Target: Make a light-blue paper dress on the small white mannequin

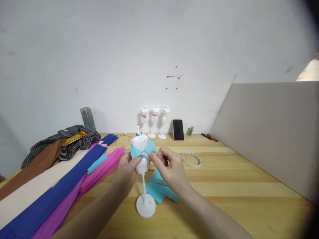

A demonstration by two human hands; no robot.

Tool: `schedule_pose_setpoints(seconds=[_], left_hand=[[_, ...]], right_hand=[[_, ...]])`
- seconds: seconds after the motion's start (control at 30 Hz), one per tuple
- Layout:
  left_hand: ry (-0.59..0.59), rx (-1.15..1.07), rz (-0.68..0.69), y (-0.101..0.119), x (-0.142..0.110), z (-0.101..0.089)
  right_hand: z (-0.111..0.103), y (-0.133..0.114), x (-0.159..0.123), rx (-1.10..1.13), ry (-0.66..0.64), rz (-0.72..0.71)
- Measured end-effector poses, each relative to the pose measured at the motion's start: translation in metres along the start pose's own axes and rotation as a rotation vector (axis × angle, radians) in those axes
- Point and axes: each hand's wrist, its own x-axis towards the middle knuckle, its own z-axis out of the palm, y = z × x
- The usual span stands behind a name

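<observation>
A small white dress-form mannequin point(143, 167) on a round stand is tilted slightly in front of me. My left hand point(126, 170) is wrapped round its waist, thumb pressed on the light-blue sheet point(136, 152) that runs across the chest. Fingers of my right hand point(171, 166) are pinched together at the sheet's right edge; whatever is between them is too small to make out. Another light-blue piece point(157, 192) lies on the table behind the stand, with scissors point(161, 182) on it, partly hidden by my right hand.
Three similar mannequins point(155, 119) stand by the wall, beside a phone point(178, 129) propped upright. A tape roll point(191, 159) lies to the right. Coloured sheets point(74, 181) and striped cloth point(82, 142) are spread at the left, near a bottle point(88, 119). A grey panel point(271, 132) borders the right side.
</observation>
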Motion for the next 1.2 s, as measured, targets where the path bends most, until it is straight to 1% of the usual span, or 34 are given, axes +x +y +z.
schedule_pose_setpoints(seconds=[0.03, 0.07, 0.1, 0.17, 0.2, 0.3, 0.47, 0.57, 0.63, 0.73, 0.8, 0.9, 1.0, 1.1, 1.2], left_hand=[[0.035, 0.0, -0.008, 0.002, 0.001, -0.001], [0.065, 0.007, -0.014, 0.005, 0.002, -0.002], [0.083, 0.016, -0.015, 0.007, 0.002, -0.003], [0.086, 0.034, -0.001, 0.012, 0.003, -0.004], [0.079, 0.042, 0.012, 0.014, 0.004, -0.004], [0.062, 0.06, 0.027, 0.017, 0.004, -0.002], [0.056, 0.096, -0.012, 0.013, 0.003, -0.002], [0.039, 0.114, -0.031, 0.008, 0.005, -0.007], [0.017, 0.1, -0.038, 0.005, 0.005, -0.008], [-0.007, 0.063, -0.023, 0.004, 0.005, -0.008], [0.009, 0.085, 0.016, 0.004, 0.005, -0.007], [0.101, 0.199, 0.098, 0.003, 0.006, -0.008], [0.211, 0.297, 0.202, 0.002, 0.008, -0.01], [0.243, 0.352, 0.302, 0.002, 0.009, -0.01], [0.265, 0.377, 0.332, 0.002, 0.009, -0.007]], right_hand=[[-0.003, 0.001, 0.001, 0.001, -0.009, 0.006], [-0.005, 0.001, 0.003, 0.003, -0.048, 0.02], [-0.007, 0.002, 0.004, 0.008, -0.115, 0.039], [-0.006, 0.005, 0.005, 0.038, -0.237, 0.088], [-0.004, 0.006, 0.005, 0.062, -0.264, 0.112], [0.005, 0.009, 0.004, 0.199, -0.239, 0.171], [0.01, 0.005, 0.005, 0.57, -0.139, 0.31], [0.008, -0.003, 0.006, 0.639, -0.106, 0.395], [0.006, -0.007, 0.006, 0.652, -0.117, 0.407], [0.006, -0.007, 0.003, 0.648, -0.163, 0.358], [0.009, -0.002, 0.0, 0.605, -0.154, 0.308], [0.018, 0.008, -0.005, 0.464, -0.043, 0.286], [0.027, 0.01, -0.013, 0.39, -0.039, 0.267], [0.033, 0.004, -0.022, 0.368, -0.075, 0.15], [0.035, 0.001, -0.028, 0.341, -0.082, 0.025]])
